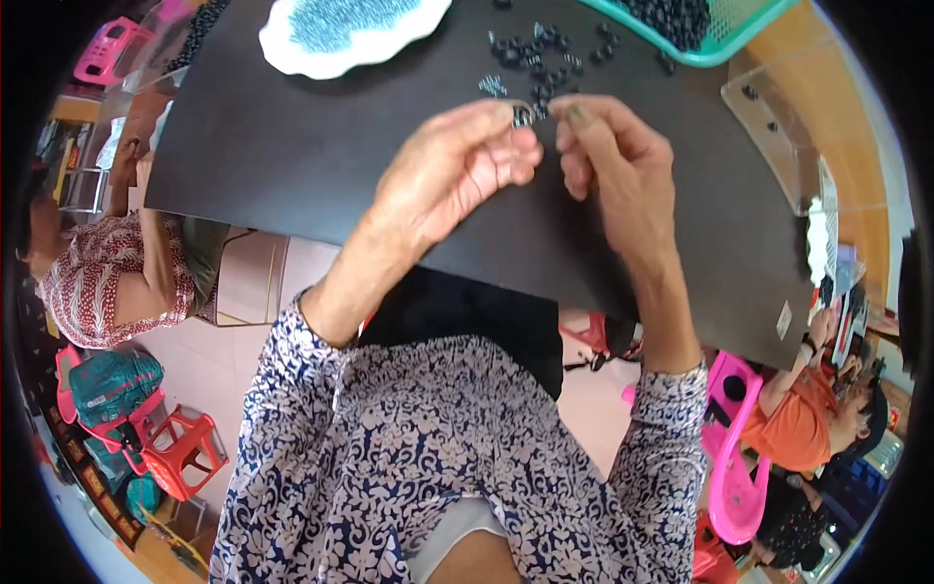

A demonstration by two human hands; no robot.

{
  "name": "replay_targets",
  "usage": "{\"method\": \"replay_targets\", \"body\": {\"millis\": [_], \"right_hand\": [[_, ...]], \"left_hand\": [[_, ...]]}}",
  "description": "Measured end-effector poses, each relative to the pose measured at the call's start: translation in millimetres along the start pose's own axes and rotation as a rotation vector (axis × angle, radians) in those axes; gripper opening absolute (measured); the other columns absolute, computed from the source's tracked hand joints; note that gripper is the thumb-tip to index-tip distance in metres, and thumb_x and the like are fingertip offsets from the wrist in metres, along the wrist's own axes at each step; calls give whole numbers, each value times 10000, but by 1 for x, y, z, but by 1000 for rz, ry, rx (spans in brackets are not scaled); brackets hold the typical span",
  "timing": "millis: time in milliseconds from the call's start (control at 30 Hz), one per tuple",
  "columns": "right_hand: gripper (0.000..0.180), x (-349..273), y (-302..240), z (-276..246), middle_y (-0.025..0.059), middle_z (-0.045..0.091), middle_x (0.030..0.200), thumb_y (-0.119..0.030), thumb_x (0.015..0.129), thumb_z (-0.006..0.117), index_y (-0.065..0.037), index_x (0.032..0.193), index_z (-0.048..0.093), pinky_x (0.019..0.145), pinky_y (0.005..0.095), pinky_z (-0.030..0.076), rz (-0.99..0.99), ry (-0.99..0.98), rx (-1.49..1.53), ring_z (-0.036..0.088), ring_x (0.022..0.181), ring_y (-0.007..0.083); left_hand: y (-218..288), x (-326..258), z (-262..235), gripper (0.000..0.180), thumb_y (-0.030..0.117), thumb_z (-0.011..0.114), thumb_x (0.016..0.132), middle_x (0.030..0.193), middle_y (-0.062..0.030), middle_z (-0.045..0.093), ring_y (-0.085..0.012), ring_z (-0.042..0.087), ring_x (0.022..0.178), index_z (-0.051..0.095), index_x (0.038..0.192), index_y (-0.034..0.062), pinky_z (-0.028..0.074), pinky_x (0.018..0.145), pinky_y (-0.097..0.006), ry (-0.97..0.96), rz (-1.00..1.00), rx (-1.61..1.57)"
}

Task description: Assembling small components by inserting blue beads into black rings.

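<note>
Sticker [784,319] illegible, left hand [455,167] pinching black piece [522,116]

This looks like a small shared workroom for handwork, though a home put to that use cannot be ruled out. A dark table [292,146] bears loose small black pieces [535,63] at its far side, a scalloped white dish [282,49] of tiny bluish bits, and, far right, a green basket [720,55] heaped with black pieces. Other people sit around: one in a red patterned top [107,277] on the left, one in orange [793,423] on the right. Plastic seating, a red stool [180,457] and a pink chair [735,506], stands about.
</note>
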State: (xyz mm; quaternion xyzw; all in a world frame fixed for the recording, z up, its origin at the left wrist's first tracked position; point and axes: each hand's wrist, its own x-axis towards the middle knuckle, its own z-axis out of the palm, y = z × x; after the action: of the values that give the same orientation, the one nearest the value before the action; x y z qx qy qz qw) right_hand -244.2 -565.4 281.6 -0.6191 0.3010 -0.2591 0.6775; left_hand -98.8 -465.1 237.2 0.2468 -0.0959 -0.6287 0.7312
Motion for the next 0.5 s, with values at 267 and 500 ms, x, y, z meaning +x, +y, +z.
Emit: {"method": "replay_targets", "body": {"millis": [267, 500], "right_hand": [[235, 1, 6, 14, 4, 626, 765, -31, 817, 704, -13, 1048, 671, 584, 199, 458, -441, -61, -533, 568, 631, 54], [200, -3, 2, 20, 28, 611, 728, -31, 769, 721, -53, 966, 688, 588, 225, 462, -782, 95, -1057, 563, 632, 82]], "left_hand": [[-9, 0, -7, 234, 76, 410, 999, 970, -170, 644, -211, 653, 836, 556, 1064, -94, 559, 739, -317, -161, 70, 39], [-6, -3, 11, 251, 80, 409, 997, 986, -183, 651, -197, 649, 841, 556, 1077, -107, 555, 737, -303, 39, 87, 251]]}}
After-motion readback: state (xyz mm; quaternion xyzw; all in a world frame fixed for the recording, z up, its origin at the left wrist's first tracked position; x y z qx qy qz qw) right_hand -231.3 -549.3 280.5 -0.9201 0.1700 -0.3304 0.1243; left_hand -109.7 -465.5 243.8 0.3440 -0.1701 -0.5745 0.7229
